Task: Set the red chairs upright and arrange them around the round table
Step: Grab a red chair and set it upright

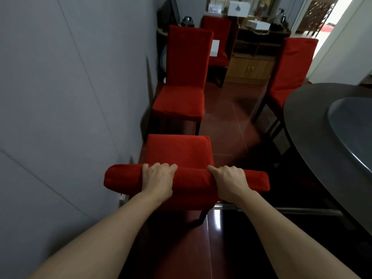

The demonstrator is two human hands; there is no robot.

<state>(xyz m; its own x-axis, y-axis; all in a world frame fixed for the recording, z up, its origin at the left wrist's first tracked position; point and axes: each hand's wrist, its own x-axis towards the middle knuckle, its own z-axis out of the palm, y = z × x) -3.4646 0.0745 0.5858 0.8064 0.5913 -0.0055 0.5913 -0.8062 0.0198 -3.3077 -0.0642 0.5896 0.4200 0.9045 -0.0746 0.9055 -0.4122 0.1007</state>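
A red-covered chair (178,156) stood upright directly in front of the person, its padded back rail nearest the camera and its seat pointing away. It sat close beside a grey wall (60,97) on the left, with the round table (314,141) well apart to the right across a strip of dark red floor (227,121). The left hand (158,183) and the right hand (231,183) both rested over the top of the back rail, fingers curled over its far side in a closed grip, thumbs hidden behind the rail.

Beyond it, a second red chair (185,77) stood upright against the same wall, facing the camera. A third red chair (291,67) stood near the table's far edge, and a fourth (218,37) sat further back beside a wooden cabinet (251,65).

The held chair appeared already righted, so the step in hand was likely moving it to the table. Doing that well would probably mean lifting or tilting it evenly with both hands, swinging it right clear of the wall and the second chair, then turning it so the seat faced the table's edge, spaced away from the third chair.
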